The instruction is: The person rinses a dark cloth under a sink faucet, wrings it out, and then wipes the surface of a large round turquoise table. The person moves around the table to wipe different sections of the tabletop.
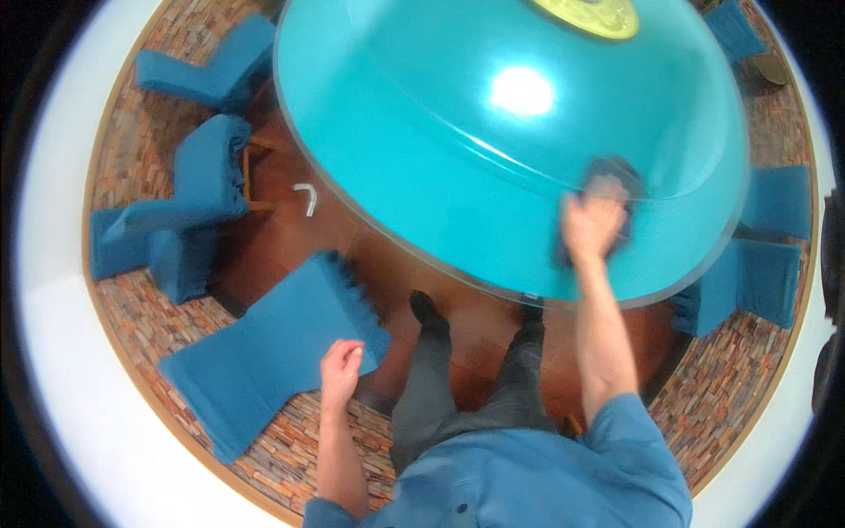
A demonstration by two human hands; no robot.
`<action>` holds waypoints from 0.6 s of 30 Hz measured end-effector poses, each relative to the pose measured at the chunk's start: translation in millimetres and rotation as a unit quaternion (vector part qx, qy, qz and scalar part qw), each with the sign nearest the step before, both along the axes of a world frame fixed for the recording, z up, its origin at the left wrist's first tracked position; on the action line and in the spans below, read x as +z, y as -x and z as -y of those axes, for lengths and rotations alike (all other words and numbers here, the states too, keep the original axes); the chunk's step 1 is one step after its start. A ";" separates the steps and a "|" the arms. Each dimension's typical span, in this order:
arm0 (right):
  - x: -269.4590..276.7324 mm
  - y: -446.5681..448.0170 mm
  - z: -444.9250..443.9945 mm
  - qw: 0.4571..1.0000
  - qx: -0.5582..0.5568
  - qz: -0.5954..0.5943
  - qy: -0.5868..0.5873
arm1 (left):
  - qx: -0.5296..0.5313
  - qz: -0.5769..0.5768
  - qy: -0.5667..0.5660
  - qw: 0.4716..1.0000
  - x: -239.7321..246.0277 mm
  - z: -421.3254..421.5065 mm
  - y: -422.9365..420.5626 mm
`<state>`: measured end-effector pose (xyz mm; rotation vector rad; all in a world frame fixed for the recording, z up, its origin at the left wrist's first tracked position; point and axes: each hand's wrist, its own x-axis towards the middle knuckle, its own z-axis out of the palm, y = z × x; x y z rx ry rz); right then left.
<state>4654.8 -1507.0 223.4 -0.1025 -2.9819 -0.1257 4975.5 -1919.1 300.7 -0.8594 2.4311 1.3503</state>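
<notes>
My right hand [596,221] presses a dark cloth [617,173] flat on a large round turquoise table [422,191], near its front right edge; hand and cloth are blurred. A raised round panel [462,86], also turquoise, takes up the middle of the table and reflects a bright light. My left hand [342,369] hangs at my left side, above a blue-covered chair [277,343], with its fingers curled and nothing visible in them. Whether it touches the chair cover cannot be told.
More blue-covered chairs stand at the left [211,165] and right [769,277], along a stone-patterned wall [719,396]. A yellow round object [604,16] lies on the panel. A white bent piece [307,198] is on the reddish-brown floor [356,244]. My feet are by the table's edge.
</notes>
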 end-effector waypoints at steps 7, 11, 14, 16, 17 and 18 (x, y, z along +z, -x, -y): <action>19.0 45.8 305.5 0.961 0.235 0.038 0.143 | 0.155 -0.006 -0.045 0.987 -0.6 95.9 -33.3; 23.1 -5.6 283.6 0.907 0.378 0.088 0.165 | 0.089 -0.006 -0.032 0.996 -10.0 128.8 -20.1; 48.2 -57.7 191.3 0.949 0.224 0.167 0.143 | 0.039 0.008 -0.012 0.999 -2.6 159.9 0.9; 12.7 -74.5 84.5 0.997 0.052 0.038 0.036 | 0.084 0.008 -0.087 0.993 13.0 159.1 48.8; -1.6 -77.6 26.0 0.999 -0.031 -0.018 0.030 | 0.102 0.011 -0.127 0.987 16.4 156.8 79.2; -9.0 -76.0 -23.8 0.985 -0.169 -0.010 0.019 | 0.087 -0.002 -0.144 0.986 11.8 151.8 110.0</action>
